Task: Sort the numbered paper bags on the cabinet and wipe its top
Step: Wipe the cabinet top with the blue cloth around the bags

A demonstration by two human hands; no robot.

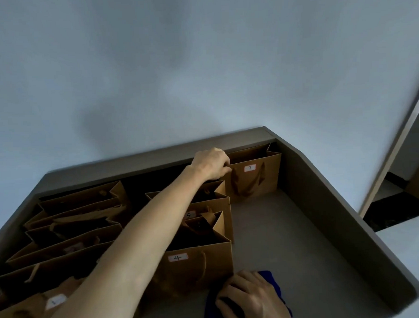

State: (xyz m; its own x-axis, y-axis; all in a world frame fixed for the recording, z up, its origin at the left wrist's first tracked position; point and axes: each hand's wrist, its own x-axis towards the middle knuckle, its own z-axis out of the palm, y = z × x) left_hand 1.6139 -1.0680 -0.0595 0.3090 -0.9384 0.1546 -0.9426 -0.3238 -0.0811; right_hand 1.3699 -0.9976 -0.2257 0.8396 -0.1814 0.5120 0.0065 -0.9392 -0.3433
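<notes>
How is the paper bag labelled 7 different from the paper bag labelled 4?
The bag labelled 7 stands at the back of the cabinet, against its rear rim; the bag labelled 4 stands near the front. The left hand grips bag 7's top edge; no hand touches bag 4. Both are brown, upright, with white number labels.

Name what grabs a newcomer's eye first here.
The left hand stretched to the cabinet's back edge, its grip on the top rim of the bag labelled 7. Next, brown paper bags crowding the left, bag 4 nearest. Bottom right, the right hand rests on a blue cloth.
</notes>
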